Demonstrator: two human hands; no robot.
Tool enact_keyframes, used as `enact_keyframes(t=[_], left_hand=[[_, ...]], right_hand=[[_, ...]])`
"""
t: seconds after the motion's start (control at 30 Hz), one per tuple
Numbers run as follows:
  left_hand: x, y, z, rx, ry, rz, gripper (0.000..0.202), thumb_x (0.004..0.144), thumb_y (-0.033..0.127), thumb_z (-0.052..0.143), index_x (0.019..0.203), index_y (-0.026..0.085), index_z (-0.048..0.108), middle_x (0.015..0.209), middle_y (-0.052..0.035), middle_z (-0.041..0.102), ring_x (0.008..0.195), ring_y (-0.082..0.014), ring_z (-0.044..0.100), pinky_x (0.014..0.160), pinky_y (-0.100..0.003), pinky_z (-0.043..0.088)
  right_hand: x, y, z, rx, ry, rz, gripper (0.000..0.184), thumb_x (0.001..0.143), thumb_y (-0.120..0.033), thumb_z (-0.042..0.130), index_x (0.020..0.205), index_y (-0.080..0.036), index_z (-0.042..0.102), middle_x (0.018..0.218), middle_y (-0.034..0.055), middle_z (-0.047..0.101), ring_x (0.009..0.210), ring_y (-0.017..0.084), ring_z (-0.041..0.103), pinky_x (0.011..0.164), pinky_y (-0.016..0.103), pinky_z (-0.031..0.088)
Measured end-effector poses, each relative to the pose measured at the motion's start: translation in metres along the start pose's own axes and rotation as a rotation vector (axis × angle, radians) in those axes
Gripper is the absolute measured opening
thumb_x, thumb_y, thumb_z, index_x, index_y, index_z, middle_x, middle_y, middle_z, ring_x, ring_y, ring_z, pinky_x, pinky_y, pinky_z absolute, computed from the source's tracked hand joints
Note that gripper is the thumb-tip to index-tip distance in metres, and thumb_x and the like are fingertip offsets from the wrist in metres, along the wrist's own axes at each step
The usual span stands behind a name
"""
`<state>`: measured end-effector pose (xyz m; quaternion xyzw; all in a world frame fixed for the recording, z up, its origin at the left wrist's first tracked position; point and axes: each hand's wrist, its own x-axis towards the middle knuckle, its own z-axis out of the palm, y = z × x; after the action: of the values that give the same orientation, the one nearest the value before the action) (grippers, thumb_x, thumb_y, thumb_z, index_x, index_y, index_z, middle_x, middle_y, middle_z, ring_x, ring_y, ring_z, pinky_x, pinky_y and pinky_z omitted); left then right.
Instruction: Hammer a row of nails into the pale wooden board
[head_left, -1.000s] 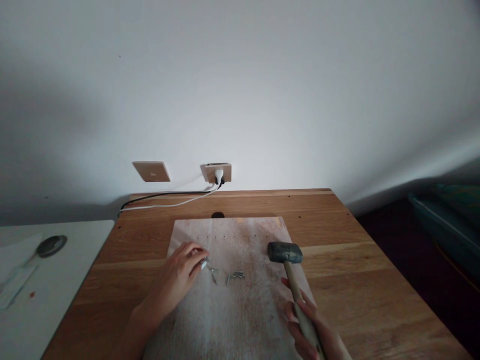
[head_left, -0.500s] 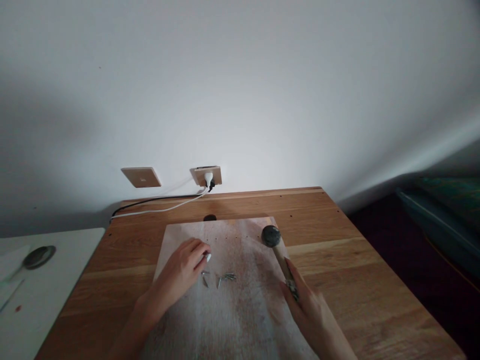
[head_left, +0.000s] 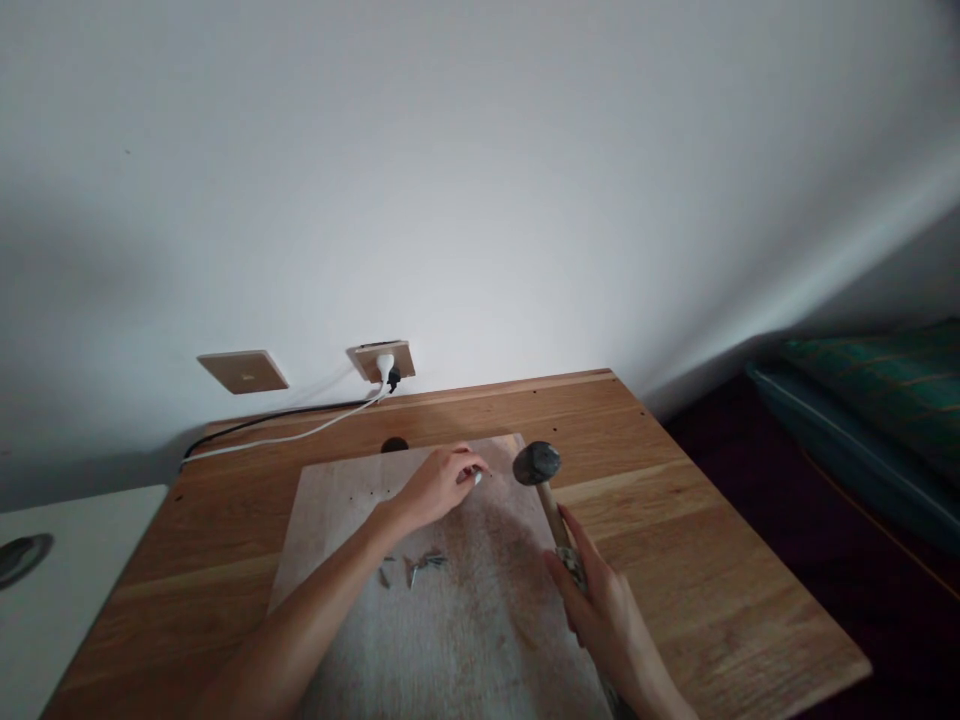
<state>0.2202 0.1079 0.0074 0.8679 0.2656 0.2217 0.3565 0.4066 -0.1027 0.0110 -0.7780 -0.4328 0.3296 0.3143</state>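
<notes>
My right hand point(head_left: 611, 605) is wrapped round the handle of a mallet point(head_left: 536, 464) with a black head and a pale wooden shaft. The head is raised by the right edge of a whitish wooden board point(head_left: 465, 640). Close to the board's far edge, my left hand point(head_left: 446, 487) has its fingers pinched on a small white piece point(head_left: 478, 478), too small to name. Several loose nails point(head_left: 426, 563) lie on the board nearer to me, just right of my left forearm. A row of small dark dots point(head_left: 372, 493) runs along its far part, partly hidden by my left hand.
The board rests on a brown wooden table point(head_left: 720, 540) against a white wall. Cables point(head_left: 300, 432) run from a wall socket point(head_left: 384, 362) along the table's back edge. A white surface point(head_left: 82, 590) adjoins on the left; a teal cushion point(head_left: 862, 440) is at right.
My left hand has moved right and farther out along the board with the small white piece. The mallet stays in my right hand, its head turned slightly. The whole view has shifted a little.
</notes>
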Motion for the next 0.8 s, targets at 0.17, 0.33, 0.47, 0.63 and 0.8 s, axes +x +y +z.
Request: enact_keyframes(t=[0.17,0.33,0.47,0.63,0.8], left_hand=[[0.008,-0.003,0.011,-0.086,0.04,-0.01,0.026,0.088,0.002,0.06,0.101,0.018,0.076,0.096,-0.0062,0.08,0.086,-0.0203,0.073,0.082,-0.03,0.055],[0.012,-0.007,0.021,-0.217,0.073,-0.024,0.023,0.086,0.003,0.06,0.096,0.017,0.075,0.095,-0.0064,0.082,0.086,-0.0199,0.076,0.082,-0.03,0.058],[0.014,-0.007,0.025,-0.289,0.083,-0.039,0.021,0.087,0.005,0.062,0.099,0.017,0.075,0.097,-0.0073,0.083,0.089,-0.0204,0.078,0.084,-0.03,0.059],[0.016,-0.007,0.029,-0.288,0.094,-0.018,0.025,0.084,0.001,0.062,0.097,0.017,0.075,0.1,-0.0075,0.083,0.092,-0.02,0.078,0.086,-0.03,0.06],[0.014,-0.01,0.032,-0.203,0.087,-0.016,0.022,0.088,0.005,0.062,0.099,0.018,0.075,0.098,-0.0064,0.082,0.09,-0.02,0.076,0.084,-0.031,0.059]], right_hand=[[0.005,0.012,0.003,0.011,0.031,-0.024,0.08,0.099,-0.062,0.047,0.163,-0.014,0.045,0.043,-0.0077,0.052,0.034,0.022,0.06,0.039,0.027,0.045],[0.009,0.019,0.003,0.019,0.057,-0.047,0.073,0.095,-0.059,0.053,0.156,-0.018,0.056,0.045,-0.004,0.058,0.038,0.025,0.065,0.046,0.03,0.053],[0.009,0.019,0.003,-0.001,0.042,-0.052,0.075,0.097,-0.059,0.05,0.158,-0.015,0.054,0.05,-0.0012,0.065,0.042,0.025,0.068,0.049,0.031,0.055],[0.009,0.019,0.003,0.0,0.042,-0.074,0.073,0.097,-0.056,0.049,0.157,-0.014,0.054,0.059,0.0017,0.072,0.046,0.025,0.07,0.048,0.03,0.055],[0.009,0.019,0.005,-0.009,0.097,-0.134,0.067,0.095,-0.052,0.051,0.15,-0.015,0.061,0.07,0.0056,0.078,0.053,0.026,0.075,0.05,0.031,0.057]])
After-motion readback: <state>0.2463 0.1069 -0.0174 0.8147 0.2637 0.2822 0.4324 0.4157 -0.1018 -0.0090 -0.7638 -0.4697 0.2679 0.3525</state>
